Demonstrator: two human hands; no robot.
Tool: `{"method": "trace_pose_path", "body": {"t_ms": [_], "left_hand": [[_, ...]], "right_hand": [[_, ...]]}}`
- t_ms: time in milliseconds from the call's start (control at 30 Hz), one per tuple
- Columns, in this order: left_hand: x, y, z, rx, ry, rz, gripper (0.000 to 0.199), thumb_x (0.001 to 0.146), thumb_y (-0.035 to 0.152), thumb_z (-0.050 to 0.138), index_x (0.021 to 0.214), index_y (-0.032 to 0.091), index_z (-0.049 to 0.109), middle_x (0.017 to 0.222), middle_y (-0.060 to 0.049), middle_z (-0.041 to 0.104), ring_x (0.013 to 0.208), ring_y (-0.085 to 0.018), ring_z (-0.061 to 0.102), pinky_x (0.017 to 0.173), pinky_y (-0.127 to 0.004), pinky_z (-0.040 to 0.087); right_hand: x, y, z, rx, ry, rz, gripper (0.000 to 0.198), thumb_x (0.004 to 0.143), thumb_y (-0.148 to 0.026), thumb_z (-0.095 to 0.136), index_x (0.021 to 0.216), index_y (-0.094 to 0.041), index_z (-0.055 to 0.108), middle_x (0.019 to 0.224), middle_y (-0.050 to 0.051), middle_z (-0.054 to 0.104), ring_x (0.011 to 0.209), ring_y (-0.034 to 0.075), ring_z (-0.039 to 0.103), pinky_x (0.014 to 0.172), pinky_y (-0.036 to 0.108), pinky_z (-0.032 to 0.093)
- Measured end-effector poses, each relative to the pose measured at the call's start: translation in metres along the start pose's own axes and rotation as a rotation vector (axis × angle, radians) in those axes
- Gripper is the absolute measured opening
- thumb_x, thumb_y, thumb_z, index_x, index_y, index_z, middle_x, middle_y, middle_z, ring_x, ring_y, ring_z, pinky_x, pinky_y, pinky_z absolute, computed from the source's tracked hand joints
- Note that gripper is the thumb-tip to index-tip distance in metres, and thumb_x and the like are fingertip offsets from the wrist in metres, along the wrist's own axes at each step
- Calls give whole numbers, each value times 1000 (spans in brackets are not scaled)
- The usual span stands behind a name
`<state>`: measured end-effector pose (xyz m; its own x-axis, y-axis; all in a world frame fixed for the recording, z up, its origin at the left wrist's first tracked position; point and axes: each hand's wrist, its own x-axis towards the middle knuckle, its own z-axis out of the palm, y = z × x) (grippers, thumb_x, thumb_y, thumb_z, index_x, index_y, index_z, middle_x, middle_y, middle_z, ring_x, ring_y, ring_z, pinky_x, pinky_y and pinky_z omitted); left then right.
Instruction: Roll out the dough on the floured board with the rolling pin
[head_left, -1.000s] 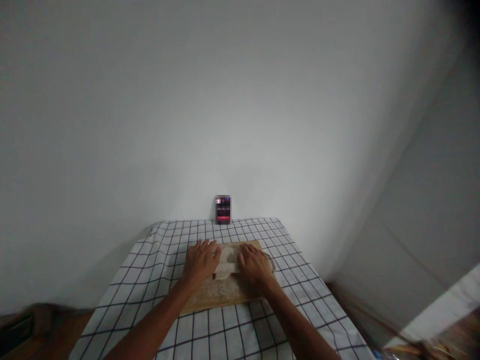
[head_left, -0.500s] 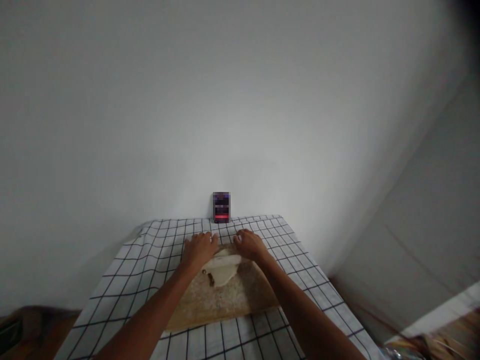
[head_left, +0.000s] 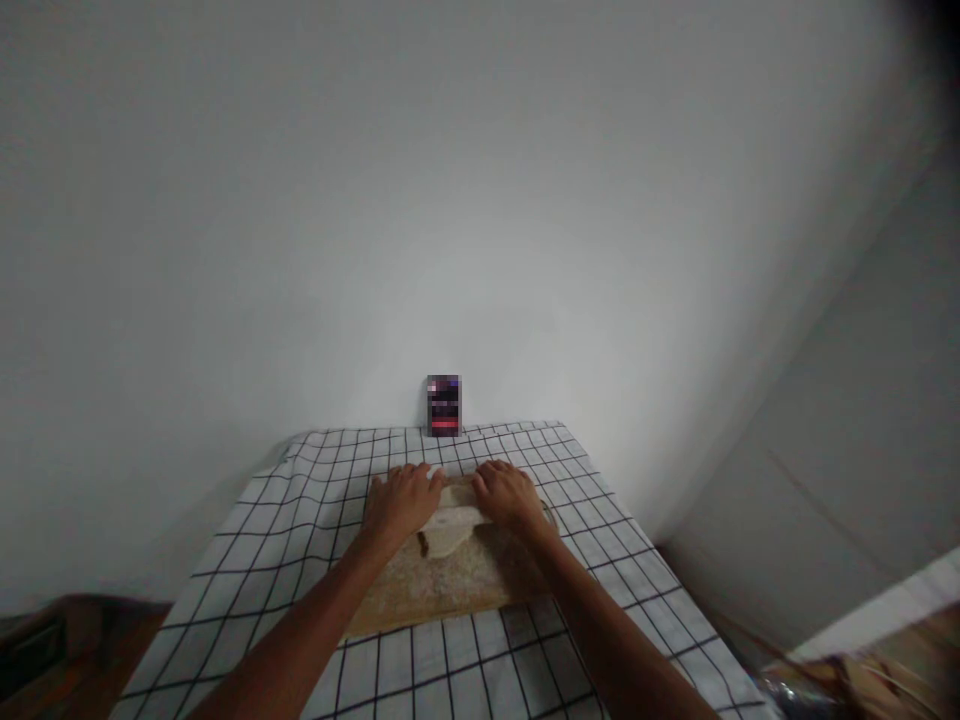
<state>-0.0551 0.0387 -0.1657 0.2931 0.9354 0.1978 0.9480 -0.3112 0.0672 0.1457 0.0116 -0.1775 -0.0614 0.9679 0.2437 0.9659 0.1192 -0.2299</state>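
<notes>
A pale rolling pin (head_left: 456, 517) lies crosswise on a sheet of flattened dough (head_left: 445, 543). Dough shows on both its far and near sides. My left hand (head_left: 405, 498) is closed over the pin's left end, and my right hand (head_left: 508, 494) over its right end; the ends are hidden under them. Beneath the dough is a worn, floury wooden board (head_left: 420, 597), with a dark mark or hole beside the dough's left edge.
A black-and-white checked cloth (head_left: 480, 670) covers the table. At its far edge a small dark, pixelated upright object (head_left: 445, 406) leans near the white wall (head_left: 480, 220). Blurred items (head_left: 847, 685) lie low at the right; a dark box-like thing (head_left: 60, 640) stands low left.
The rolling pin has moved a little toward me over the dough, and more dough shows beyond it. Both hands stay on it. The view has tilted slightly down.
</notes>
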Motion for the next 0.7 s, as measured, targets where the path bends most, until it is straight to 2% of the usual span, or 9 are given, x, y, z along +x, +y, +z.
{"method": "trace_pose_path", "body": {"t_ms": [167,300,400,567,700], "left_hand": [[-13,4,1,-19,62,-20,45,108,50,35,124,24,68,131,-11,74,125,-33,64,106,-58,46],[-27,7,1,-5,117,0,43,108,48,37,128,26,68,143,-10,70,134,-35,58,111,-60,42],[-35,10,1,-12,141,15,42,107,48,39,128,28,69,143,-11,69,137,-35,57,114,-60,41],[-35,11,-1,-17,131,-7,41,106,46,41,125,26,71,141,-13,71,134,-35,59,112,-57,43],[-22,9,-7,-20,16,-53,45,107,48,35,129,25,68,145,-13,67,134,-33,58,109,-54,45]], "right_hand": [[-18,-2,0,16,72,8,26,110,-32,44,111,-22,68,116,10,75,114,26,67,102,39,48],[-33,-1,6,34,93,-7,29,109,-32,43,125,-21,65,136,13,70,129,26,62,109,40,44],[-39,0,9,45,89,-24,32,110,-32,41,130,-21,64,145,12,66,136,26,58,114,42,41],[-35,-3,2,26,29,-22,34,110,-32,38,128,-22,66,136,12,69,127,27,61,110,43,43],[-20,-5,-6,-3,-16,28,36,111,-37,37,123,-22,68,124,14,70,118,29,63,101,44,48]]}}
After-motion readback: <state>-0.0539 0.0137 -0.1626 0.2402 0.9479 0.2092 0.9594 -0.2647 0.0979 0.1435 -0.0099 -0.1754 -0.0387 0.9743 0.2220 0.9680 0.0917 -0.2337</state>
